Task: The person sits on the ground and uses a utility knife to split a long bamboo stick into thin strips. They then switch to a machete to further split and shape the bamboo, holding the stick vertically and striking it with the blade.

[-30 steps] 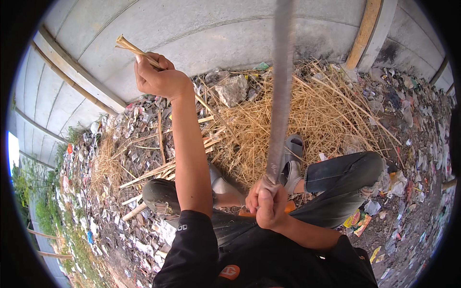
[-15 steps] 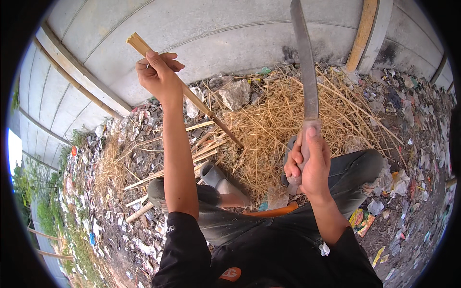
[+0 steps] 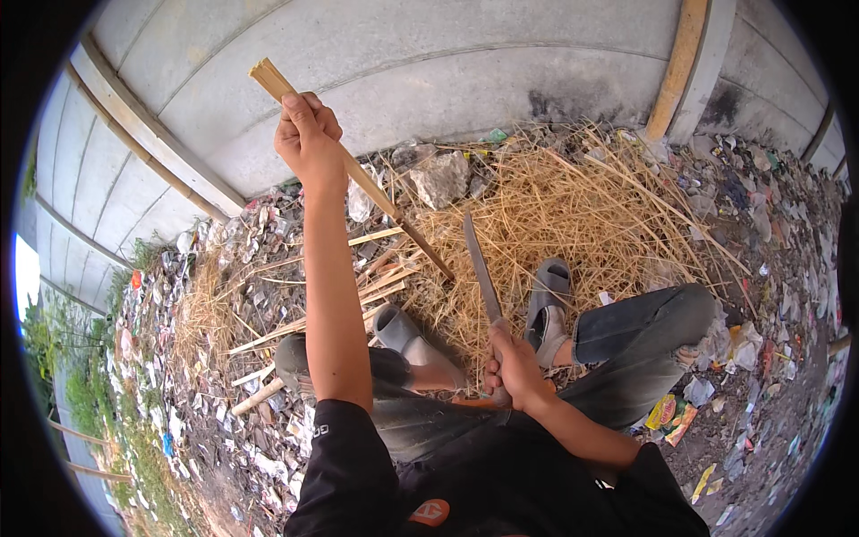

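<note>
My left hand (image 3: 311, 148) is raised in front of the wall, its fingers wrapped round the upper part of a bamboo stick (image 3: 383, 202). The stick slants down to the right, with its split-looking end above my hand and its darker lower end down at the straw-coloured shavings (image 3: 582, 201). My right hand (image 3: 519, 367) grips the handle of a machete (image 3: 484, 276) low between my knees. Its blade points up and away, leaning slightly left, to the right of the stick and apart from it.
Split bamboo strips (image 3: 383, 285) lie left of my sandalled feet. A grey stone (image 3: 440, 179) rests near the concrete wall (image 3: 429, 80). An orange object lies under my right hand, mostly hidden. Litter (image 3: 224, 421) covers the ground on both sides.
My right hand has brought the machete down and to the left from its raised, upright position. My left fingers have closed more fully round the bamboo stick, whose top has shifted slightly right.
</note>
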### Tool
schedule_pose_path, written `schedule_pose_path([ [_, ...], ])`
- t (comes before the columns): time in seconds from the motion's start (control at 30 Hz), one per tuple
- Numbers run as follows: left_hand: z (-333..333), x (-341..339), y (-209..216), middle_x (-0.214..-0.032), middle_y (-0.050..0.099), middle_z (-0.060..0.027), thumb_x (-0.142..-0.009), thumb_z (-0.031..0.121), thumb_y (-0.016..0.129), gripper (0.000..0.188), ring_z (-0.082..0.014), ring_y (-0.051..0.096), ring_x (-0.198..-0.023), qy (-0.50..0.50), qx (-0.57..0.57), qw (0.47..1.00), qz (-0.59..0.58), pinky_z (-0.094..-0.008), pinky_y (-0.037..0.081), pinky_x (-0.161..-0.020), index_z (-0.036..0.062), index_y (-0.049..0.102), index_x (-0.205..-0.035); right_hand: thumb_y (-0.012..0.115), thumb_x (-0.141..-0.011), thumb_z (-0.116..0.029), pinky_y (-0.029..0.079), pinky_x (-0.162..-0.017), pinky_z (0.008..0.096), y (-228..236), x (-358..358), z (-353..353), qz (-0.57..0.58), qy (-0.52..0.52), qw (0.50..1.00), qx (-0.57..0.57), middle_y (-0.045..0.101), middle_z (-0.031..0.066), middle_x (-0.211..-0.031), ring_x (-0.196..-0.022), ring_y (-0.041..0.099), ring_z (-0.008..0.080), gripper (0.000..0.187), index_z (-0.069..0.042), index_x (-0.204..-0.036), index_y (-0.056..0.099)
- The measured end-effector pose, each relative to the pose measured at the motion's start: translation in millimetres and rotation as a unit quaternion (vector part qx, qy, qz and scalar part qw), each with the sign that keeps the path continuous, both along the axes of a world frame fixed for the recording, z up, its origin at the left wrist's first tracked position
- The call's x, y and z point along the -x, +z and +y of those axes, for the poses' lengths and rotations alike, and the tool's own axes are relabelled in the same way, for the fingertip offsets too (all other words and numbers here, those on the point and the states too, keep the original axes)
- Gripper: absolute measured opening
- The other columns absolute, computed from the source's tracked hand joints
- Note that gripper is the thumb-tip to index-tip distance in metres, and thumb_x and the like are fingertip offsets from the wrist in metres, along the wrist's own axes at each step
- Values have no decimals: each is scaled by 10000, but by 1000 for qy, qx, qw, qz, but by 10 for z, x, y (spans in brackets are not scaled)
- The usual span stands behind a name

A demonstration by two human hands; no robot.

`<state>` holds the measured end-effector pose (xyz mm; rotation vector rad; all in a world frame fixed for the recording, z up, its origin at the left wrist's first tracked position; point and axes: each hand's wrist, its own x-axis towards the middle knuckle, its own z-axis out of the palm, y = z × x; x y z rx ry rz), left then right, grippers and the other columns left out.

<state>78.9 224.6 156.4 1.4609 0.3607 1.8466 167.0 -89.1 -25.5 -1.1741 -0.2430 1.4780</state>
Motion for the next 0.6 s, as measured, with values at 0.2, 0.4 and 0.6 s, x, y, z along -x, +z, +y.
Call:
schedule_pose_path([
  [0.2,-14,77,-24,-563,340,56,-1083,444,485,472,-47,274,-490,-37,17,999,0,-250,198,-460,87,515,-775,460,-1079,-354,442,-433,280,1173,-378,132,-61,-91,936,-335,478,13,-614,-447,472,92,366,-64,-855,470],
  [0.4,-89,-142,32,-573,323,59,-1080,464,481,491,-50,277,-490,-88,17,996,8,-254,189,-456,85,490,-768,486,-1057,-363,446,-456,315,559,80,277,-174,-105,872,-446,482,26,-621,-459,444,99,351,-51,-898,452],
  [0.6,-7,75,21,-581,291,54,-1040,572,482,563,-53,249,-493,-61,36,997,-8,-256,175,-458,90,460,-751,516,-1045,-436,456,-451,339,19,-28,182,51,-24,998,16,450,12,-619,-445,456,118,417,-75,-848,450],
])
